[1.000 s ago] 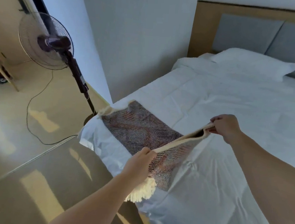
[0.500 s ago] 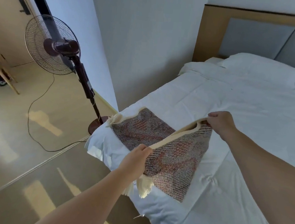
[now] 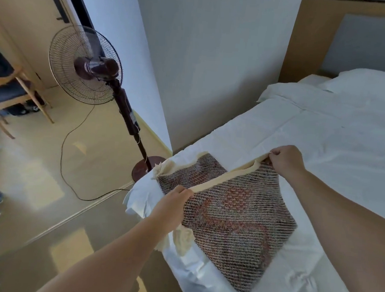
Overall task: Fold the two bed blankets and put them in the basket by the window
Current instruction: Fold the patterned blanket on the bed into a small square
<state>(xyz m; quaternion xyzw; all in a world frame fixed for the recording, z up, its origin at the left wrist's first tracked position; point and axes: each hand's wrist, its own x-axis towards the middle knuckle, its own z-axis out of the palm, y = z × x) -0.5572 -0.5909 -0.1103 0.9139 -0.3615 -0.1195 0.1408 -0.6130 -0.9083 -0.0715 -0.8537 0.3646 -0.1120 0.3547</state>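
I see my left hand closed on the cream edge of the woven blanket, which lies at the corner of the bed. My right hand pinches the same edge farther along. Beyond stands 1 fan on the floor.

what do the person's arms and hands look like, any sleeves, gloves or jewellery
Both arms are bare as far as the frame shows, with no sleeve in view. The left hand and right hand are ungloved. No watch, bracelet or wristband shows on either wrist, and no ring is visible on the fingers that can be seen, though some fingers are curled out of sight.
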